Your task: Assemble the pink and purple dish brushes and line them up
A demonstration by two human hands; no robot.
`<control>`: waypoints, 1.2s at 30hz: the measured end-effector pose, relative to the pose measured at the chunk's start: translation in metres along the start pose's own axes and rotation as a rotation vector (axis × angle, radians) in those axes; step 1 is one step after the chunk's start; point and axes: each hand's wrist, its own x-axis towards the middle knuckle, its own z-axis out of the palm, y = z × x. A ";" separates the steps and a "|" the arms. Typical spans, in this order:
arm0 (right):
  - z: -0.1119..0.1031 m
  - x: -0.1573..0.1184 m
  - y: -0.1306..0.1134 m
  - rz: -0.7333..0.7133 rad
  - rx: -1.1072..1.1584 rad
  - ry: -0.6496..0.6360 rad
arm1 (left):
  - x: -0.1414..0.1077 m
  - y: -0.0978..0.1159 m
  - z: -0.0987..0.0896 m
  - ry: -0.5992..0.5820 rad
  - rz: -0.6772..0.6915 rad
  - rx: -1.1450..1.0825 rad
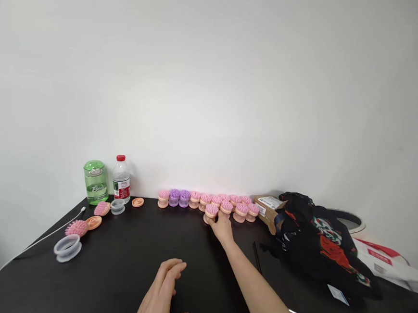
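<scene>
Round silicone bristle brushes stand in a row along the wall, mostly pink, with two purple brushes (179,197) near the left end. My right hand (221,227) reaches to the front of this row, its fingers closed around the lower part of a pink bristle brush (211,211). That brush stands upright at table level, in front of other pink brushes (241,212); my fingertips are partly hidden by it. Low in the middle, my left hand (162,290) is over the black table (124,265), thumb and fingers apart, holding nothing.
On the left lie loose pink bristle heads (76,228), peach discs (94,222) and clear rings (67,248), beside a white cable (49,233). A green container (96,182) and a red-capped bottle (121,181) stand behind. A cardboard box (269,209) and black bag (317,247) occupy the right.
</scene>
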 end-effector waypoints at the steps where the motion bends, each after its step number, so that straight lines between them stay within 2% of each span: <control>1: 0.000 0.000 0.000 0.009 -0.021 0.004 | 0.000 -0.001 0.000 -0.008 0.013 -0.007; 10: 0.008 -0.012 -0.007 0.028 -0.122 0.064 | -0.003 -0.004 0.002 -0.043 0.016 -0.017; 21: 0.012 0.017 -0.004 0.029 -0.085 0.046 | -0.002 0.001 -0.005 0.004 0.046 0.036; 27: 0.016 0.009 -0.010 0.078 -0.120 0.077 | -0.003 -0.006 0.000 -0.040 0.029 0.041; 32: 0.019 -0.002 -0.021 -0.028 -0.125 0.047 | -0.006 -0.014 0.012 -0.042 0.069 0.024; 36: 0.023 0.003 -0.027 -0.074 -0.109 0.017 | -0.006 -0.015 0.010 -0.029 0.110 0.033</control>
